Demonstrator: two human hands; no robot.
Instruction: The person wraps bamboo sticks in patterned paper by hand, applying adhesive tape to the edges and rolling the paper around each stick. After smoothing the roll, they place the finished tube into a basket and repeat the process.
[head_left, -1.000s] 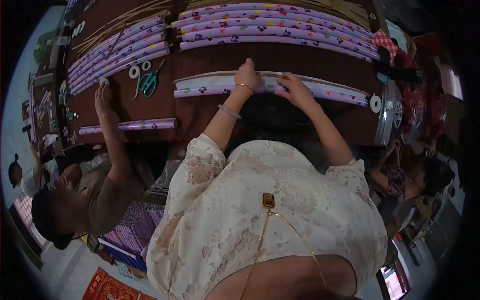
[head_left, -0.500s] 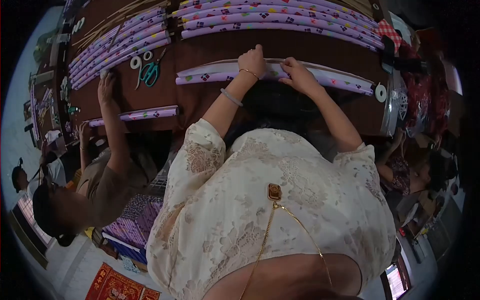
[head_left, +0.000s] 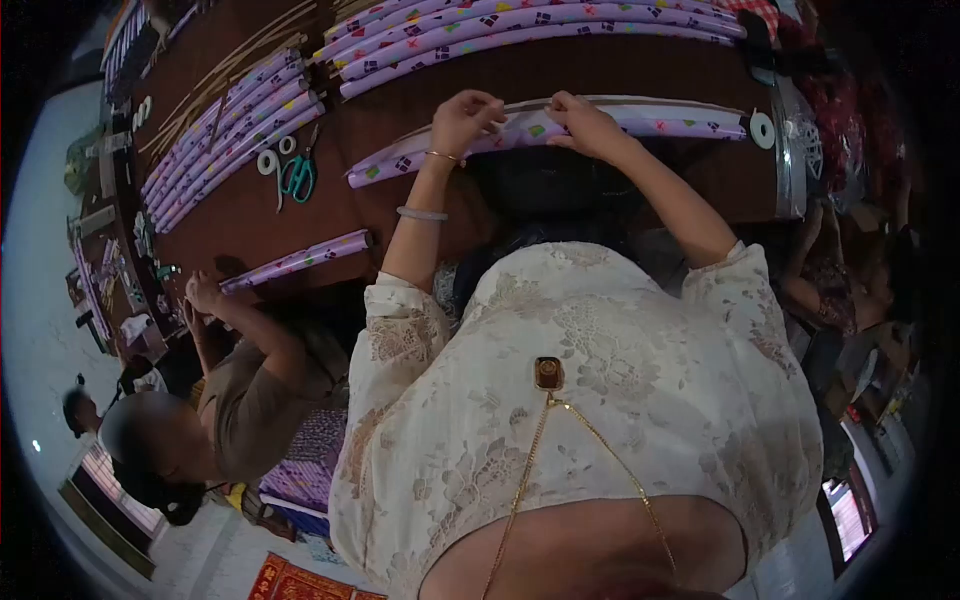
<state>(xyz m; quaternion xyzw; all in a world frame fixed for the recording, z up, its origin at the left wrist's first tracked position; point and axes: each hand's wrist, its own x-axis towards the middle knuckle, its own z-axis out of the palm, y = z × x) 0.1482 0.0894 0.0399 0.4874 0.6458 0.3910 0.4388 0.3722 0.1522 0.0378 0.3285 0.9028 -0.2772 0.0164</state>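
Note:
A long roll of purple patterned wrapping paper (head_left: pixel 395 168) lies across the table in front of me, its white inner side showing along the far edge. My left hand (head_left: pixel 467 124) is over the roll's left half, fingers bent and apart, with nothing visible in them. Just to the right, my right hand (head_left: pixel 590 126) pinches the paper's far edge between thumb and fingers. A thin brown strip (head_left: pixel 660 104) runs along that far edge.
Finished-looking purple rolls (head_left: pixel 540 30) lie at the back, with more rolls (head_left: pixel 230 140) at left. Teal scissors (head_left: pixel 298 178) and white tape rolls (head_left: pixel 268 162) lie left; another tape roll (head_left: pixel 762 130) lies right. A co-worker (head_left: pixel 260 390) handles a shorter roll (head_left: pixel 300 258).
My left hand has moved left along the roll and its fingers have loosened from a fist. My right hand stays at the paper. The co-worker's hand has drawn back from the tape to the shorter roll.

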